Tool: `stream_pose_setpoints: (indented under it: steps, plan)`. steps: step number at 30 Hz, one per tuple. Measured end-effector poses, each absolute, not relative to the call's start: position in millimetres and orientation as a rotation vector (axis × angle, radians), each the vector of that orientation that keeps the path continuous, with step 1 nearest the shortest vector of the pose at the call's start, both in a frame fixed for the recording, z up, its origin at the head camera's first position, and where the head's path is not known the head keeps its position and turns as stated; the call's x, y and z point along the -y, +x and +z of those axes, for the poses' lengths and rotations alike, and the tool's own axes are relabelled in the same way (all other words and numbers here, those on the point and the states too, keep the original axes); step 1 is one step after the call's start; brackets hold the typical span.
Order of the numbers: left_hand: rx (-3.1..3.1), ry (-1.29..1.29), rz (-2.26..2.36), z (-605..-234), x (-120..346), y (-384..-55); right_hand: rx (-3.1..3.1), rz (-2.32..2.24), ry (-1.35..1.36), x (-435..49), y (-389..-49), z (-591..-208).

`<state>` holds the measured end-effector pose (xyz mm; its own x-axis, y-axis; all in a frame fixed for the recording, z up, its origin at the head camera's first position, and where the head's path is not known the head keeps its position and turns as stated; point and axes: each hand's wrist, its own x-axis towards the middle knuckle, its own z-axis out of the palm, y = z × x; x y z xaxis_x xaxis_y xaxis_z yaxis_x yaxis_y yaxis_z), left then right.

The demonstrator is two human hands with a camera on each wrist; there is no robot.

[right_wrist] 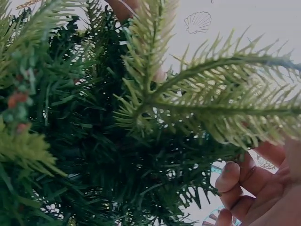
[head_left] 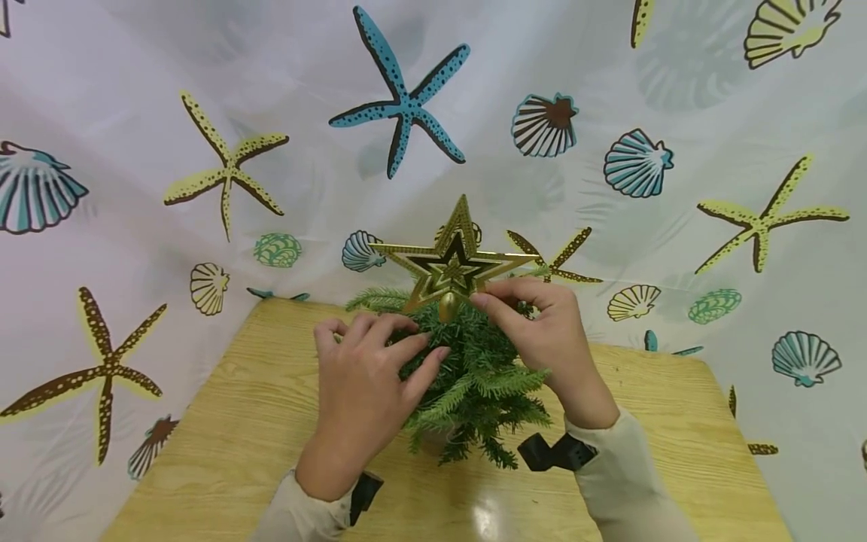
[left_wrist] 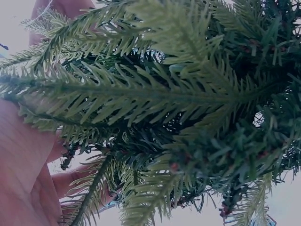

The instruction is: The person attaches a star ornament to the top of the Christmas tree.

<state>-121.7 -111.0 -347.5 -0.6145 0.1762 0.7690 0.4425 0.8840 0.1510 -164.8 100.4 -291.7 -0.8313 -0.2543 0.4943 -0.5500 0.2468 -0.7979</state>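
A small artificial Christmas tree (head_left: 474, 406) stands on the wooden table. At its top is a gold star tree topper (head_left: 452, 272), upright, with a rounded gold base. My right hand (head_left: 552, 339) pinches the star's lower right point between thumb and index finger. On the tree's left side my left hand (head_left: 369, 376) has its fingers spread and loosely bent against the upper branches, below the star. In the left wrist view green branches (left_wrist: 155, 96) cover part of that palm. The right wrist view shows my curled right fingers (right_wrist: 230, 176) beside the foliage; the star's grip is hidden there.
The light wooden table (head_left: 250, 421) carries the tree. A white cloth (head_left: 291, 173) printed with starfish and shells hangs behind and at both sides of the table. Dark wrist cameras (head_left: 557, 452) sit on both sleeves.
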Motion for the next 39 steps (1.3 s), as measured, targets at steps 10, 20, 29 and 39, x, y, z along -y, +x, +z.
stream_pose_setpoints:
  steps: [10,20,29,39]
  plan:
    - [2.246,-0.443,-0.408,-346,110,-123,2.297,1.431,0.814,-99,-169,-296]
    - [2.241,-0.438,-0.408,-347,110,-122,2.26,1.233,0.901,-100,-173,-299]
    - [2.237,-0.441,-0.404,-347,111,-122,2.198,1.077,0.967,-99,-175,-300]
    - [2.249,-0.438,-0.403,-347,111,-121,2.229,0.93,0.969,-98,-175,-299]
